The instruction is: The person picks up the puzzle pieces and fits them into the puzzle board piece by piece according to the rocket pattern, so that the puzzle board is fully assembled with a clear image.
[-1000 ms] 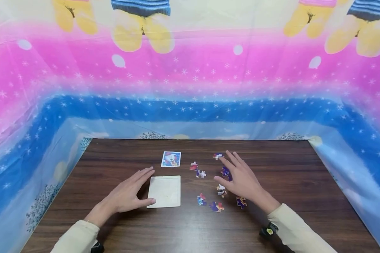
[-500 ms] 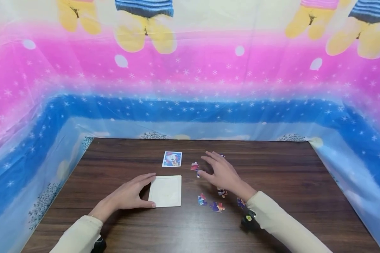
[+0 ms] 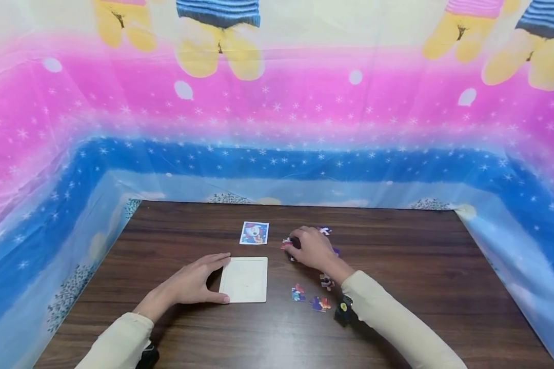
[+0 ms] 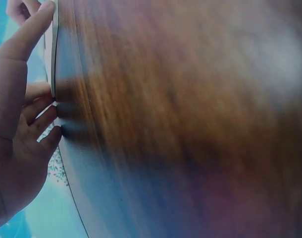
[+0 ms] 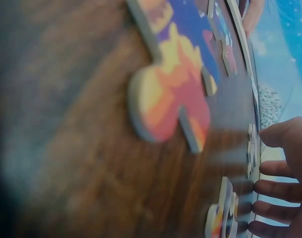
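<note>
My left hand (image 3: 191,283) rests at the left side of a square, cream-coloured puzzle tray (image 3: 243,281). Its thumb is at the near left corner and its fingertips at the far left corner. In the left wrist view, the thumb (image 4: 29,37) lies along the tray's edge. My right hand (image 3: 315,248) reaches down over several jigsaw pieces, its thumb and forefinger right at a red puzzle piece (image 3: 286,243). The right wrist view has these fingers (image 5: 275,188) spread beside a piece seen edge-on (image 5: 252,148); I cannot tell whether they pinch it.
Beyond the tray lies a small square picture card (image 3: 254,233). Loose pieces lie nearby: a blue-and-red one (image 3: 298,293), a purple-and-orange one (image 3: 320,304), a white one (image 3: 326,282) by the right wrist, and one (image 3: 324,230) behind the hand. A printed cloth (image 3: 277,164) surrounds the brown table.
My right hand has moved left across the pieces and come down at the red piece, its fingers drawing in. The left hand has closed up against the tray's side. The view has shifted slightly.
</note>
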A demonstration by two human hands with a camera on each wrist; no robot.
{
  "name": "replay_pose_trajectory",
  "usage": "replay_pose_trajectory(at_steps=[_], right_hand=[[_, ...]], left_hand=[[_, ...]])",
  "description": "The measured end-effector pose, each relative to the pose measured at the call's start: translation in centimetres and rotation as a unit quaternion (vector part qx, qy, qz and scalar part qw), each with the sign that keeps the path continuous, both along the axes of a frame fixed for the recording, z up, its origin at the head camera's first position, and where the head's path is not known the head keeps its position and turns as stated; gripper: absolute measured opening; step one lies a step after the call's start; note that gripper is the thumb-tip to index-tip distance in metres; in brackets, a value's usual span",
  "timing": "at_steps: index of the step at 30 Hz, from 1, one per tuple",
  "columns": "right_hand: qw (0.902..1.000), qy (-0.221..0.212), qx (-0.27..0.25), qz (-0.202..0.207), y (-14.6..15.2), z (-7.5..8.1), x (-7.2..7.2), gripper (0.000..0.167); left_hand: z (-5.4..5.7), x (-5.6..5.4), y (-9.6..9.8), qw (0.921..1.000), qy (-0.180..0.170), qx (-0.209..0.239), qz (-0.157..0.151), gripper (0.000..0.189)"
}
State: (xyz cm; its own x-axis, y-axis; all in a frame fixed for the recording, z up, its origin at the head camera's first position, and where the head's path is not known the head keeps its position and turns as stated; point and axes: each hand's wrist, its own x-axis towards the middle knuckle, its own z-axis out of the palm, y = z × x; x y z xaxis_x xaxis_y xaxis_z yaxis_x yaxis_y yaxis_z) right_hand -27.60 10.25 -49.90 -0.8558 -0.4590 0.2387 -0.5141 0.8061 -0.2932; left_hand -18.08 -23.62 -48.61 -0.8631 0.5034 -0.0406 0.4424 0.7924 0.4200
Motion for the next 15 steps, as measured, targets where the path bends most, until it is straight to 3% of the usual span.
replay_pose_trajectory(at_steps=[7,12,15], right_hand=[[0.9993,0.018,0.032,-0.002,-0.48,-0.39,-0.48,0.037],[0.9993,0.007,0.021,0.029,-0.41,-0.44,-0.49,0.029],[0.9997,-0.002,0.006,0.025,-0.37,-0.4,-0.44,0.031]], left_hand=[[-0.05,-0.1,0.1,1.0,-0.007,0.0,0.0,0.104],[-0.09,-0.09,0.04,1.0,-0.007,0.0,0.001,0.104],[-0.1,-0.11,0.01,1.0,-0.006,-0.001,0.003,0.104]])
